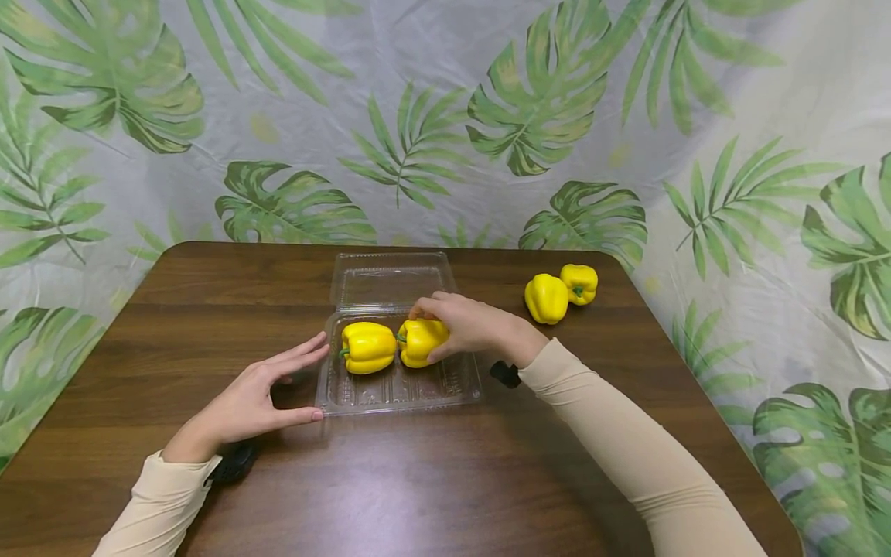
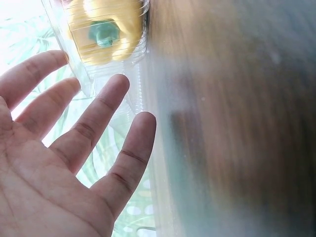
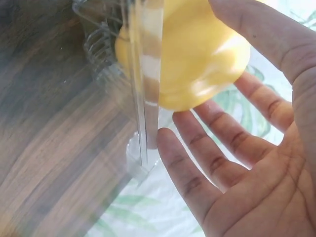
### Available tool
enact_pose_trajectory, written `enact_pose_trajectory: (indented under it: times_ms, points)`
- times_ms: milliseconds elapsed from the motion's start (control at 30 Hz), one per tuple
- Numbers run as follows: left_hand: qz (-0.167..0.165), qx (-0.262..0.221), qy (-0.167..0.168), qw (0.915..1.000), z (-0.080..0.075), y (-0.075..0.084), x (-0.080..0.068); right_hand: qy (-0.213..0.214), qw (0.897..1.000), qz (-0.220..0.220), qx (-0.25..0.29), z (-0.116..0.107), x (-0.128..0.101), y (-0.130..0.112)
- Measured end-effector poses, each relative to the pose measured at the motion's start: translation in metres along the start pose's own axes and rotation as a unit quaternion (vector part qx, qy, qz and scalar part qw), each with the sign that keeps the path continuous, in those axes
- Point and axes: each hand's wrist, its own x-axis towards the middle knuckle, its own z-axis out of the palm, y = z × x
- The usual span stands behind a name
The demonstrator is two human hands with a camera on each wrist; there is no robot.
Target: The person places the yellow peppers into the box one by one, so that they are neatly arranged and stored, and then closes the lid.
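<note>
Left of the clear plastic clamshell container (image 1: 400, 391), the left hand (image 1: 261, 394) lies spread wide on the wooden table (image 1: 209, 309), its straight fingers at the container's left wall and gripping nothing. Inside the container, on its left side, sits one yellow bell pepper (image 1: 367, 346); just beside it the right hand (image 1: 466, 325) holds a second yellow bell pepper (image 1: 418, 342), thumb and fingers around its top and right side. Right of the container and well apart from it, two more yellow peppers (image 1: 557, 294) lie touching each other. Only the left wrist view shows the first pepper's green stem (image 2: 102, 32), blurred through the wall. The right wrist view shows the held pepper's smooth underside (image 3: 197, 54) above the fingers (image 3: 217, 143), the container's rim in front. The lid's far edge is hard to make out, and both wrists hide dark straps.
</note>
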Motion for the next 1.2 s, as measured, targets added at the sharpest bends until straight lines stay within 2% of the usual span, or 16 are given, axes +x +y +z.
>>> enact_pose_trajectory:
  times_ms: [167,367,733,967,1200]
  points:
    - [0.0,0.0,-0.002,1.0,-0.001,-0.001,0.001,0.001,1.0,-0.004,0.017,-0.006,-0.004,0.005]
    - [0.005,-0.004,-0.002,1.0,-0.002,-0.003,0.007,0.024,0.999,0.001,0.023,-0.02,-0.013,0.015]
    - [-0.002,-0.003,-0.005,1.0,-0.003,-0.004,0.003,0.11,0.99,0.079,0.034,-0.036,-0.04,0.045]
    - [-0.008,-0.004,-0.008,0.9999,-0.001,-0.003,0.0,0.15,0.977,0.142,0.051,-0.036,-0.055,0.071]
    - [-0.01,-0.005,-0.009,0.9999,0.0,-0.003,-0.001,0.197,0.952,0.212,0.097,-0.026,-0.069,0.099]
